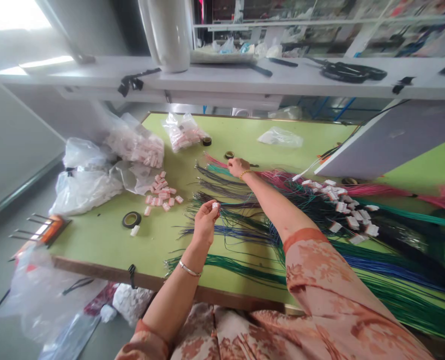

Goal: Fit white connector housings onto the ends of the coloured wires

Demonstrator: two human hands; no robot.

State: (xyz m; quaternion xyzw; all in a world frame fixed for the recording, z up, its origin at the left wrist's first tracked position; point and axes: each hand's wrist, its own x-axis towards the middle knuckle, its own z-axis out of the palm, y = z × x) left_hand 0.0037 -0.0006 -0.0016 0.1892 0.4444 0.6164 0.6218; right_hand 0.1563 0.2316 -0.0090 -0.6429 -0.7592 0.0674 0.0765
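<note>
Between the thumb and fingers of my left hand (204, 220) is a small white connector housing (215, 205), with wires running from it to the right. My right hand (238, 167) reaches farther out, its fingers bent together over the pink wires (215, 159) and teal wires (217, 170); what the fingertips grip is hidden. Bundles of grey wires (222, 177), blue wires (241, 231) and green wires (241, 264) lie side by side, their ends pointing left. Loose white-and-orange connector housings (162, 190) are scattered left of my left hand.
Black tape rolls (131, 219) lie on the green table (106, 230). Bags of housings (136, 142) stand at the back left. Wired connectors (352, 215) are heaped at the right. A shelf (222, 82) crosses behind, holding scissors (352, 71).
</note>
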